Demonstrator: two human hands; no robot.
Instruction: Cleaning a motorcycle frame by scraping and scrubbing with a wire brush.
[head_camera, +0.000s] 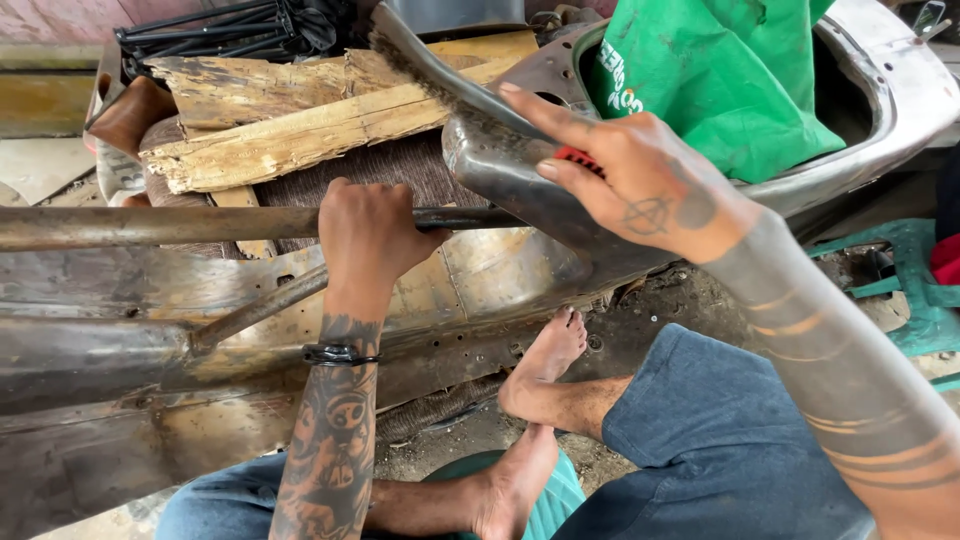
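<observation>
We record the left hand (368, 232) closed in a full fist around a dark metal bar (150, 226) that runs level across the left half of the view, knuckles up, with the tattooed forearm and a black wristband below it. The right hand (640, 180) is closed on a red-handled wire brush (440, 85); only a sliver of the red grip shows between the fingers, the forefinger lies stretched along the tool, and the bristled strip slants up and to the left from the hand. The brush lies against the curved upper edge of a bare, rust-stained metal frame shell (520, 190), which spreads from the top right down across the left and centre of the picture. The bar sits just above the shell's flat lower panel, and a second tube slopes down to the left beneath the left hand. Behind the shell we note rough, weathered timber pieces (290, 125) resting on a ribbed brown pad, and a black folded metal stand at the top edge. A green cloth bag (730, 80) fills the hollow of the shell at the upper right. Below, the person sits with bare feet (545, 360) tucked under the shell on a dirt floor, in blue denim shorts, on a green seat.
</observation>
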